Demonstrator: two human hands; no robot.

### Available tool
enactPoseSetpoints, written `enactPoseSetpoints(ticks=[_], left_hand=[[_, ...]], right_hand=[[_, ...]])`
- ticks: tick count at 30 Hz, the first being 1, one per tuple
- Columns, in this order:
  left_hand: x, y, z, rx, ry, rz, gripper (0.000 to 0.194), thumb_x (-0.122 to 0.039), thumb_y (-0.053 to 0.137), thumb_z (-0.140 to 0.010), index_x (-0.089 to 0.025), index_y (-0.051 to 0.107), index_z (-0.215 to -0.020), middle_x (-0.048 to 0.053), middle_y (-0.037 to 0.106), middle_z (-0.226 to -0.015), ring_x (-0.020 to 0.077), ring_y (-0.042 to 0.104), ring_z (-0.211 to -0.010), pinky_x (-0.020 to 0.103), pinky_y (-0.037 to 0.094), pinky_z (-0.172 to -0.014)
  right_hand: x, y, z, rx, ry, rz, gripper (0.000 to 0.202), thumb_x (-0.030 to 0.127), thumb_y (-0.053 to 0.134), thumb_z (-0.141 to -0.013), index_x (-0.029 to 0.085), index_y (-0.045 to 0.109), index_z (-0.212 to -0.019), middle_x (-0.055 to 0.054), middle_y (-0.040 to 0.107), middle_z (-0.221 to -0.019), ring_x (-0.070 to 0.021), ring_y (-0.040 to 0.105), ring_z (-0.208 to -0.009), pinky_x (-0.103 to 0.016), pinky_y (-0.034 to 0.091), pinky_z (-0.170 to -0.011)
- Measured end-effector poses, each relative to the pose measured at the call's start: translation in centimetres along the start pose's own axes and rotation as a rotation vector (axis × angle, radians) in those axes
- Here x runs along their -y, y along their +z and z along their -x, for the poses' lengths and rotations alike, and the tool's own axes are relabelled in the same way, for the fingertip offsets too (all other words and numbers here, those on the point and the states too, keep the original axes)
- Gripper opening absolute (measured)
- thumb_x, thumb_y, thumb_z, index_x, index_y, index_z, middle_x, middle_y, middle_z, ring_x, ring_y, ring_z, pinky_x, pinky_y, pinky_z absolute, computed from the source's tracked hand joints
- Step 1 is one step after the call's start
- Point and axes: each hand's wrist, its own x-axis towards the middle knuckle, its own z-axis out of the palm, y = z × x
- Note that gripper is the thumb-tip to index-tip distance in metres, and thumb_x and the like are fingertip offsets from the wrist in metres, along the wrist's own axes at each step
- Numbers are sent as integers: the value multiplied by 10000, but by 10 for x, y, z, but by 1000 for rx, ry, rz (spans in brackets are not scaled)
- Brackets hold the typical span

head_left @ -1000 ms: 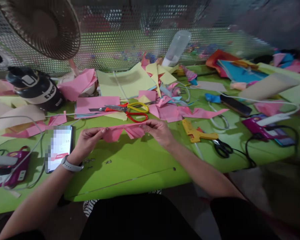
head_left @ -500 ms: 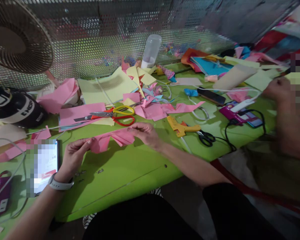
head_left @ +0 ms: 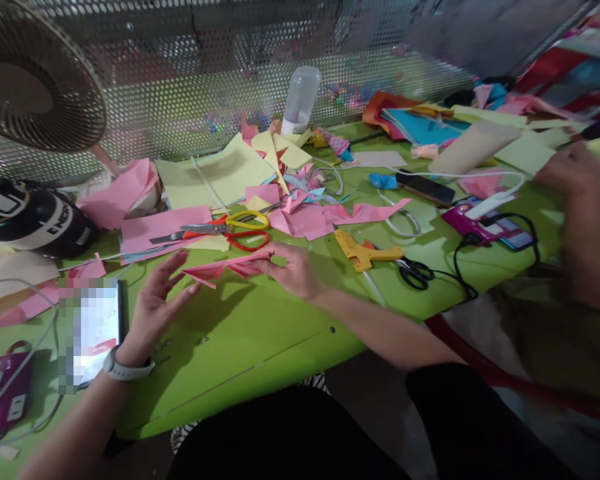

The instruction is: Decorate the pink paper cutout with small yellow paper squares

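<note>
A folded strip of pink paper (head_left: 225,265) hangs above the green table (head_left: 240,333), its pleated edge facing down. My right hand (head_left: 295,270) pinches the strip's right end between thumb and fingers. At the other end my left hand (head_left: 157,303), with a watch on the wrist, has its thumb and fingers spread apart around the paper's tip. Just beyond the strip lie scissors with yellow and red handles (head_left: 247,230). A yellow glue gun (head_left: 365,253) rests to the right of my right hand, beside black-handled scissors (head_left: 414,273).
A lit phone (head_left: 97,330) lies left of my left wrist. Paper sheets and scraps (head_left: 220,173) cover the back. A black bottle (head_left: 55,220) and a fan (head_left: 40,80) stand left. On the right are a purple power strip (head_left: 473,223), cables and another person's hand (head_left: 570,167).
My left hand has opened and let go of the pink strip's left end. The strip has tipped flatter, still in my right hand. The other person's hand has shifted slightly.
</note>
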Motion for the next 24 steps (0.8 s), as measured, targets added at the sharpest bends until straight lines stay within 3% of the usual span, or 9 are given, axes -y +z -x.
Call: enactPoseSetpoints(ticks=[2,6,8,11,17,24], left_hand=[[-11,3,1,-51,153,-125,514,-370,753,-836,-245,579,-1303,106,581,-1423,263,549,-1327,474,476,-1097],[-45,8,3,-73,366,-408,287,-268,675,-903,-238,639,-1186,62,667,-1286,222,611,-1228,436,486,-1069],[-62,14,1,-19,372,-480,236,-273,661,-912,-232,663,-1144,50,706,-1211,211,638,-1168,401,503,-1034],[-79,26,-8,156,336,-426,199,-295,627,-936,-211,696,-1104,61,742,-1094,186,682,-1037,335,540,-936],[-82,49,-28,314,380,-314,182,-270,623,-935,-177,724,-1054,73,761,-983,158,708,-880,280,561,-797],[-83,54,-27,339,365,-260,181,-239,618,-937,-169,733,-1057,77,770,-984,156,717,-868,261,566,-794]], right_hand=[[3,-2,1,-28,-123,115,171,340,680,-913,224,714,-1034,-31,742,-914,-150,690,-830,-318,596,-758],[9,-4,2,13,-216,155,442,328,663,-933,225,549,-1349,-35,755,-928,-175,727,-883,-399,599,-908],[11,-5,3,46,-232,130,536,338,652,-941,231,464,-1431,-21,753,-882,-183,735,-869,-432,590,-948],[13,-5,4,107,-227,85,550,364,595,-975,246,404,-1477,-31,755,-910,-192,737,-880,-437,594,-941],[19,-8,5,132,-155,114,464,384,402,-1047,208,397,-1477,-92,729,-1032,-216,712,-968,-418,583,-920],[24,-7,5,124,-173,108,435,412,352,-1057,205,447,-1426,-39,689,-859,-167,655,-726,-339,580,-741]])
